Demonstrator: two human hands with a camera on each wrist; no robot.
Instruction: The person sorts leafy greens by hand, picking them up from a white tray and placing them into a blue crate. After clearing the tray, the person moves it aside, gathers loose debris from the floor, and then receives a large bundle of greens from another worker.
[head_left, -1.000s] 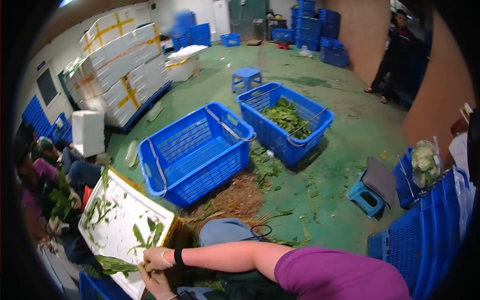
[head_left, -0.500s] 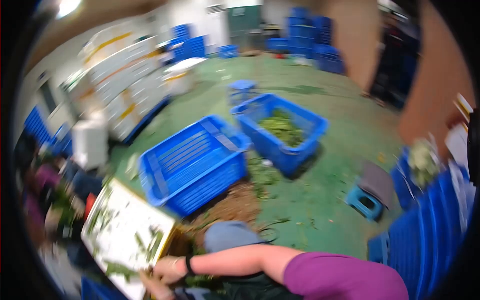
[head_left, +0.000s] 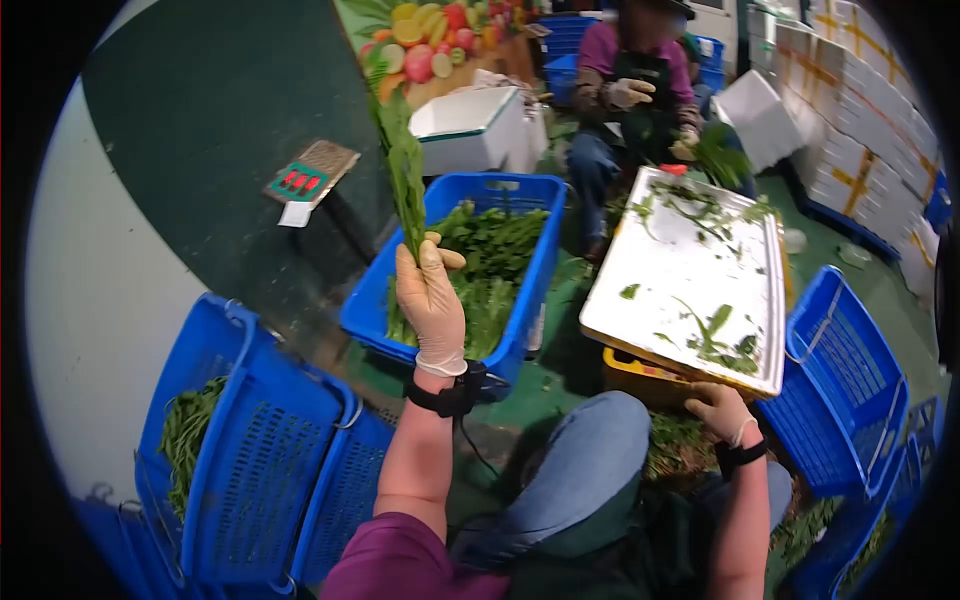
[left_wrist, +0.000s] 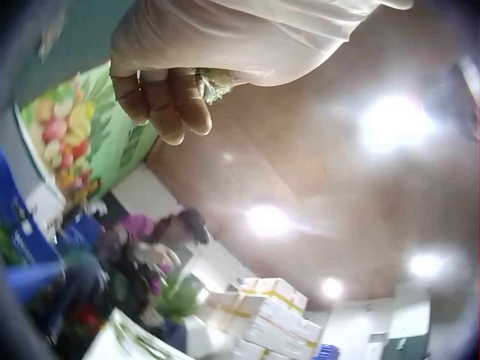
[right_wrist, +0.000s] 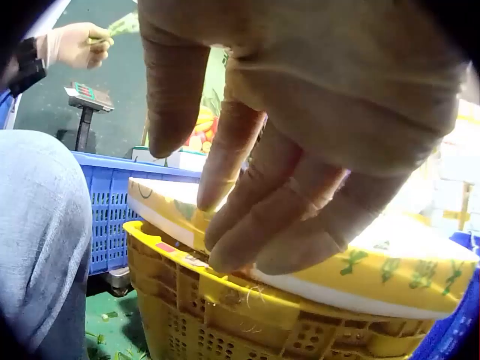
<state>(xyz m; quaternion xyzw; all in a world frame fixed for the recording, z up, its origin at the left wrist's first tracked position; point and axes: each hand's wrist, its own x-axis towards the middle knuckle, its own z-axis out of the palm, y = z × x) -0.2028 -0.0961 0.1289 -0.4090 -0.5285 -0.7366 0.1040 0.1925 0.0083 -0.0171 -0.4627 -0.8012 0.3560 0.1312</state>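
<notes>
My gloved left hand pinches a bunch of long green leaves by the stems, held upright over a blue basket of greens. In the left wrist view the left hand has its fingers curled round the stem ends. My right hand is at the near edge of a white foam tray scattered with leaf scraps. The right wrist view shows the right hand with relaxed, slightly bent fingers, holding nothing, over the yellow crate under the tray.
A scale stands behind the basket of greens. Blue crates are at the left, and another blue basket is right of the tray. Across the tray sits a person in gloves. Foam boxes are stacked at the back right.
The head view has swung left, bringing the scale and greens basket into sight. My hands, together over the tray before, are apart; the left has moved away with the leaves.
</notes>
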